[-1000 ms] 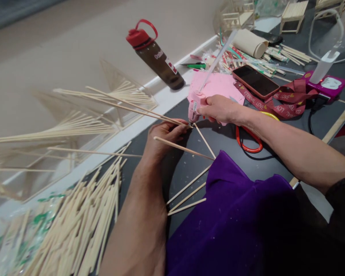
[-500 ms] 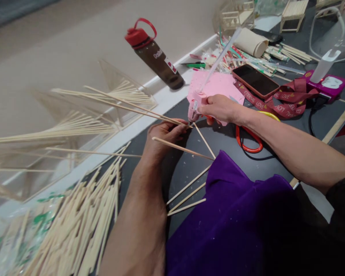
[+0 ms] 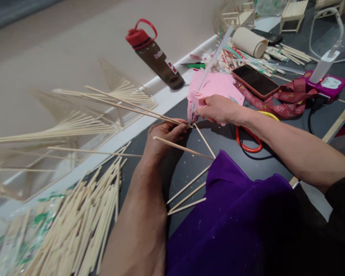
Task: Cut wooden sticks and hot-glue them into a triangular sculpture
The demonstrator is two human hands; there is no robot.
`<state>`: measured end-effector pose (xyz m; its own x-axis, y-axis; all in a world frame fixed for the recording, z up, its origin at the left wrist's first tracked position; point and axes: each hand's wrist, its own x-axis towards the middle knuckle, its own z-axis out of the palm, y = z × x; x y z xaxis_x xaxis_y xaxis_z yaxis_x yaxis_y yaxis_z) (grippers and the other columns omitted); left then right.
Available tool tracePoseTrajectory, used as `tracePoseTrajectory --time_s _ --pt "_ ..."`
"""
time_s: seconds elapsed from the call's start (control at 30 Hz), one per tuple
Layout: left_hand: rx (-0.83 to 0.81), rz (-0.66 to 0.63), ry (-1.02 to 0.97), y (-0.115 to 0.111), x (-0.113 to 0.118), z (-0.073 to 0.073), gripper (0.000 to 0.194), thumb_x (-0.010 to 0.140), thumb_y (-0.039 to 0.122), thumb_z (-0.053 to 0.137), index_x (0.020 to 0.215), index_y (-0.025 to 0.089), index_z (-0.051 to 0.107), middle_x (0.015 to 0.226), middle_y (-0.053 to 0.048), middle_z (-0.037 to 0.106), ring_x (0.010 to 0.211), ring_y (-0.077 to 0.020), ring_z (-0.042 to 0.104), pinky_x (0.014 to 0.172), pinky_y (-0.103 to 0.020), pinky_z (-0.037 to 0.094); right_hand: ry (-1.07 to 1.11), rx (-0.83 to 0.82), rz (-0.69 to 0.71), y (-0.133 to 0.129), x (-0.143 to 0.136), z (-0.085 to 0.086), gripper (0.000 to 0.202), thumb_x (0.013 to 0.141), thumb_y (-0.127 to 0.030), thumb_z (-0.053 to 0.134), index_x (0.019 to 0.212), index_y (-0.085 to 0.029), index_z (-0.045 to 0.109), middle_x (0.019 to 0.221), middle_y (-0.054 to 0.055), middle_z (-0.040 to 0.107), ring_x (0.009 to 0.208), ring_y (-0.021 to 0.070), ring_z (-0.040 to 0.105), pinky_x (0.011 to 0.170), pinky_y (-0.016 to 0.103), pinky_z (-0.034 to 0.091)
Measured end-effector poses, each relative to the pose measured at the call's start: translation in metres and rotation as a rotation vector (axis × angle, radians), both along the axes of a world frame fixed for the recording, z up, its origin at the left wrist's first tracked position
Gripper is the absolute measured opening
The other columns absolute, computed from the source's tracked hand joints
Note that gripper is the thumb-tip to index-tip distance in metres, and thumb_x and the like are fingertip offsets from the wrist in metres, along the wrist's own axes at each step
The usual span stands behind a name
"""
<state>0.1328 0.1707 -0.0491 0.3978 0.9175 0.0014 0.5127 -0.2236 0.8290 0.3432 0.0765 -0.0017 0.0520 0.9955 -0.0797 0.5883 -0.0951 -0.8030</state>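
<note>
My right hand grips a pink glue gun with a clear glue stick rising from its back. Its nozzle points down at the spot where thin wooden sticks meet. My left hand pinches those sticks at the joint, right beside the nozzle. The sticks belong to a fan-shaped wooden frame that spreads away to the left. Another stick runs across under my left hand.
A heap of loose sticks lies at lower left. A brown bottle with a red cap leans by the wall. Pink paper, a phone, a red ribbon, orange-handled scissors and purple cloth surround my hands.
The glue gun has shifted slightly at the joint, its glue stick tilting a little. My left hand has kept its pinch on the sticks.
</note>
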Motion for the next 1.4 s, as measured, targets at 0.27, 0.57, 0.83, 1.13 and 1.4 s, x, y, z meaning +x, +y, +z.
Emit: tracePoseTrajectory --time_s 0.27,0.57,0.83,1.13,1.4 --pt "-0.024 0.019 0.014 -0.001 0.000 0.002 0.039 0.067 0.043 0.075 0.095 0.015 0.077 0.081 -0.005 0.073 0.072 -0.0164 0.064 0.063 -0.026 0.050 0.205 -0.017 0.012 0.008 0.004 -0.012 0.019 0.089 -0.026 0.059 0.089 -0.012 0.071 0.060 0.001 0.065 0.045 0.0094 0.049 0.045 0.020 0.039" --pt "-0.026 0.011 0.012 -0.001 0.000 0.002 0.039 0.065 0.042 0.074 0.094 0.015 0.076 0.081 -0.005 0.072 0.072 -0.0159 0.063 0.062 -0.026 0.049 0.073 0.003 -0.015 0.003 0.003 -0.001 0.023 0.090 -0.031 0.061 0.082 -0.011 0.070 0.060 0.000 0.060 0.048 0.0080 0.049 0.049 0.020 0.037" --pt "-0.019 0.031 0.023 -0.004 0.004 0.005 0.037 0.064 0.042 0.073 0.090 0.016 0.076 0.078 -0.005 0.070 0.070 -0.0157 0.062 0.060 -0.025 0.047 0.095 0.035 -0.009 0.002 0.002 -0.004 0.025 0.091 -0.030 0.057 0.084 -0.010 0.071 0.062 0.002 0.063 0.048 0.0084 0.051 0.051 0.021 0.040" --pt "-0.018 0.039 0.038 -0.005 0.003 0.006 0.038 0.065 0.043 0.074 0.092 0.016 0.076 0.080 -0.005 0.073 0.070 -0.0162 0.064 0.062 -0.026 0.050 0.165 0.002 0.020 0.005 0.004 -0.008 0.019 0.090 -0.026 0.060 0.090 -0.010 0.071 0.064 0.002 0.067 0.044 0.0085 0.051 0.048 0.021 0.042" --pt "0.007 0.011 0.034 -0.005 0.002 0.006 0.032 0.068 0.039 0.072 0.091 0.017 0.077 0.080 -0.006 0.072 0.071 -0.0163 0.062 0.060 -0.026 0.049 -0.008 0.033 0.009 0.000 0.001 0.001 0.031 0.093 -0.034 0.057 0.079 -0.010 0.071 0.061 0.003 0.063 0.049 0.0091 0.052 0.052 0.021 0.040"
